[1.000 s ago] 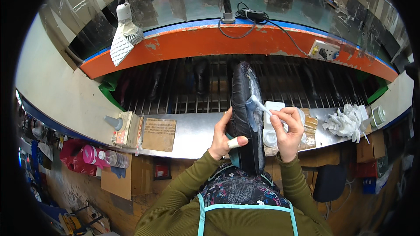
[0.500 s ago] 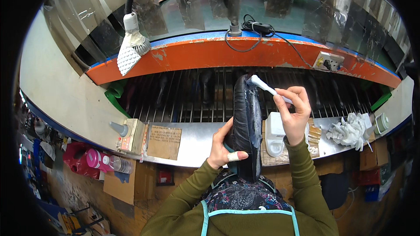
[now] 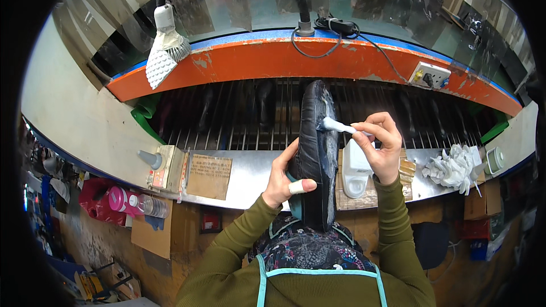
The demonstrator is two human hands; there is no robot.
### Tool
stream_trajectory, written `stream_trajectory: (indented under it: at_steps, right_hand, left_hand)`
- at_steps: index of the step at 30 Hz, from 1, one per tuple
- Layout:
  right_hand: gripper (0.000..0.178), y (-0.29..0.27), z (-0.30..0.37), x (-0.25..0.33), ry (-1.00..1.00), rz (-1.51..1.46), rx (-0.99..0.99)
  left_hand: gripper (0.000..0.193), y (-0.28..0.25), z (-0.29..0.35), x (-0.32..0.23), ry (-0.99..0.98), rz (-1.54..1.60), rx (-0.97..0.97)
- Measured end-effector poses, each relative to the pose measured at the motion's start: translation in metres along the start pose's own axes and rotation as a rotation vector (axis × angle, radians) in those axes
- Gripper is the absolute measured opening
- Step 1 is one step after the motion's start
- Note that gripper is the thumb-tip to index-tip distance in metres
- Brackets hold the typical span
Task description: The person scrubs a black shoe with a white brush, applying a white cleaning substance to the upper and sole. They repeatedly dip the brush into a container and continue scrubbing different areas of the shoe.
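A black shoe upper [image 3: 313, 136] stands upright on edge, toe end away from me, its underside facing right and smeared whitish along the rim. My left hand [image 3: 281, 181] is closed around its left side, with a wrapped thumb lying across the near part. Between the fingertips of my right hand [image 3: 384, 145] is a white-handled brush [image 3: 339, 127], whose whitish tip touches the rim of the underside about a third of the way down from the toe. A white plastic dispenser [image 3: 356, 173] is on the bench just left of my right wrist.
Behind the metal bench edge [image 3: 256, 162] runs a rack of bars [image 3: 239, 131] with dark shoe shapes on it. Above it spans an orange beam [image 3: 244, 62]. A lamp [image 3: 165, 57] hangs at left. Crumpled white tissue [image 3: 452, 169] lies right, a cardboard piece [image 3: 209, 176] left.
The brush tip has moved from the toe end nearer to me along the rim. My right hand came down slightly with it; the left keeps its hold. The whole view shifted a little.
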State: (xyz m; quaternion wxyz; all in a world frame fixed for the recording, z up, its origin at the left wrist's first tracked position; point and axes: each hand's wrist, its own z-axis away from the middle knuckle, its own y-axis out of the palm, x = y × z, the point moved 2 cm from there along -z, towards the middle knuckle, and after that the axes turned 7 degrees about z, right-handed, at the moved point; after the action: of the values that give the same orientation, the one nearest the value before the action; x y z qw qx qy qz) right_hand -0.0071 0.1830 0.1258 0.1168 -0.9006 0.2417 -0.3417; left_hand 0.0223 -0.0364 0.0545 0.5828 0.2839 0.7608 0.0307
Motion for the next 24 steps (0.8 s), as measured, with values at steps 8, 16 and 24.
stream_trajectory:
  at_steps: [8,16,24]
  right_hand:
    - [0.015,-0.001,0.009,-0.005,-0.060,0.010,0.071]
    - [0.016,0.000,0.021,-0.004,-0.063,0.018,0.135]
    - [0.018,-0.003,0.034,0.003,-0.036,-0.011,0.236]
  left_hand:
    - [0.092,-0.001,-0.008,-0.010,-0.058,0.017,-0.011]
    - [0.093,0.002,-0.006,-0.014,-0.156,0.053,-0.087]
    - [0.083,-0.002,0.002,-0.014,-0.200,0.178,-0.076]
